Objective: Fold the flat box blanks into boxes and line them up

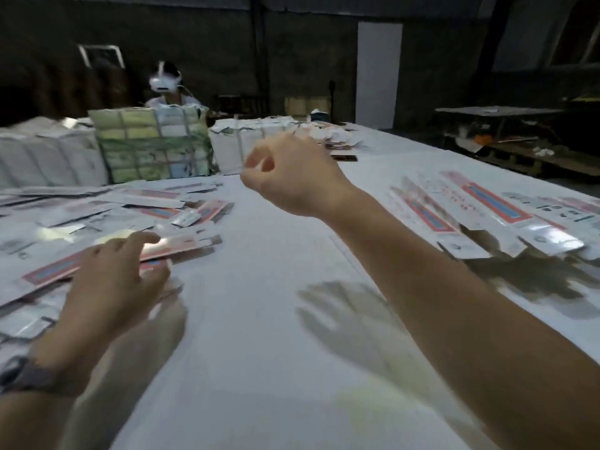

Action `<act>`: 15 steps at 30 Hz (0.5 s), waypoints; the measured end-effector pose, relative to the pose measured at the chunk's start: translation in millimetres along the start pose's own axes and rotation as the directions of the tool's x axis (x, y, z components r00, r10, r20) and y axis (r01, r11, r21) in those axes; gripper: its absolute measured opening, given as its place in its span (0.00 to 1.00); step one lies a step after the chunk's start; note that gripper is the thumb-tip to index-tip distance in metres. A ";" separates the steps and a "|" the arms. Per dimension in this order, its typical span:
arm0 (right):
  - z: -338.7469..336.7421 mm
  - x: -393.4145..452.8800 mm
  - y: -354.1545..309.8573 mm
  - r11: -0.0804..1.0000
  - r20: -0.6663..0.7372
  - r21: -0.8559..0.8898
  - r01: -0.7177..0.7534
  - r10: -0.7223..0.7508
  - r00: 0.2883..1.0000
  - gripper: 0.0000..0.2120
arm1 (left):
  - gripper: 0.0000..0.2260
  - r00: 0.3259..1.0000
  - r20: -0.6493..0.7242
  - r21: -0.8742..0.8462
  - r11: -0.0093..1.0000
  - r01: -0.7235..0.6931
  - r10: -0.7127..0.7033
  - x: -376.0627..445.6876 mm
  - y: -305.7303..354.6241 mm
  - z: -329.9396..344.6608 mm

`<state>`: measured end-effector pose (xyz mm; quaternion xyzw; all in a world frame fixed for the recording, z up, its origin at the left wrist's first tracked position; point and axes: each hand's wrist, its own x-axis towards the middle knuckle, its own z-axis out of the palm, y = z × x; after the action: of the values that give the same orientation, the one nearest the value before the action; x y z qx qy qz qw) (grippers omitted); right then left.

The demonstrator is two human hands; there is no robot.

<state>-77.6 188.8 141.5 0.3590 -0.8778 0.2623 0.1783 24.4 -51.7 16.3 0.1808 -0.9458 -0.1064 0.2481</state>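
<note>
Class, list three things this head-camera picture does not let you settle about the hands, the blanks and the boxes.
- Head view: printing on the flat blanks is too blurred to read.
- Head view: the left hand covers where its fingers meet the blanks, so whether it grips one is unclear.
- Head view: the right edge cuts off the folded boxes, so their count is unknown.
- Head view: the right hand is motion-blurred.

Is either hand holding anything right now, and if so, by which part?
Nothing is clearly held. The left hand rests its fingers on the near end of a flat box blank. The right hand hangs loosely curled, empty.
</note>
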 end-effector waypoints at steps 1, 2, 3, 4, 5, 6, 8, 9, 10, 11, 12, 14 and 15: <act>10.2 -2.4 -17.4 0.998 0.080 0.037 0.047 -0.050 0.996 0.11 | 0.24 0.995 0.030 0.119 0.988 0.095 -0.099 -0.4 -3.4 -6.9; 20.8 -5.2 -30.8 0.995 0.143 0.064 0.076 -0.085 0.986 0.11 | 0.28 0.977 0.059 0.241 0.953 0.185 -0.205 -3.1 -8.6 -10.8; 32.3 -8.6 -41.3 0.992 0.186 0.081 0.093 -0.107 0.977 0.10 | 0.30 0.945 0.089 0.304 0.912 0.275 -0.314 -5.9 -13.7 -15.4; 43.3 -12.2 -48.8 0.991 0.215 0.084 0.105 -0.121 0.969 0.09 | 0.33 0.919 0.110 0.327 0.887 0.327 -0.379 -8.5 -18.6 -16.8; 54.1 -15.2 -54.6 0.990 0.234 0.075 0.121 -0.135 0.963 0.09 | 0.34 0.902 0.136 0.332 0.876 0.349 -0.411 -12.1 -21.8 -16.4; 63.0 -18.1 -57.0 0.989 0.244 0.063 0.136 -0.147 0.958 0.08 | 0.33 0.895 0.164 0.319 0.881 0.350 -0.415 -12.0 -25.4 -13.5; 75.5 -21.6 -58.5 0.985 0.243 0.068 0.156 -0.168 0.955 0.07 | 0.31 0.906 0.163 0.300 0.894 0.332 -0.391 -10.5 -25.9 -12.9; 79.3 -22.1 -58.4 0.984 0.233 0.076 0.161 -0.175 0.957 0.07 | 0.28 0.913 0.154 0.304 0.897 0.319 -0.377 -9.8 -24.2 -13.1; 81.8 -22.0 -57.9 0.983 0.220 0.086 0.164 -0.180 0.959 0.07 | 0.25 0.922 0.136 0.322 0.897 0.304 -0.361 -9.2 -21.9 -12.5; 84.0 -21.2 -56.8 0.981 0.207 0.096 0.166 -0.182 0.961 0.07 | 0.22 0.933 0.116 0.341 0.896 0.285 -0.341 -9.4 -18.9 -11.5; 85.5 -20.8 -56.0 0.981 0.200 0.105 0.165 -0.184 0.962 0.07 | 0.18 0.946 0.092 0.363 0.895 0.259 -0.312 -8.5 -16.1 -10.3; 88.0 -20.5 -55.0 0.981 0.199 0.113 0.160 -0.181 0.963 0.06 | 0.13 0.967 0.070 0.372 0.906 0.204 -0.246 -6.4 -11.9 -9.4; 88.9 -20.8 -54.9 0.981 0.197 0.113 0.160 -0.180 0.964 0.05 | 0.13 0.976 0.076 0.363 0.918 0.162 -0.203 -5.1 -10.2 -10.2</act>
<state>-34.9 114.4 78.3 0.4664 -0.8439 0.2492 0.0910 36.6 -60.1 19.8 0.3037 -0.9408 0.0330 0.1469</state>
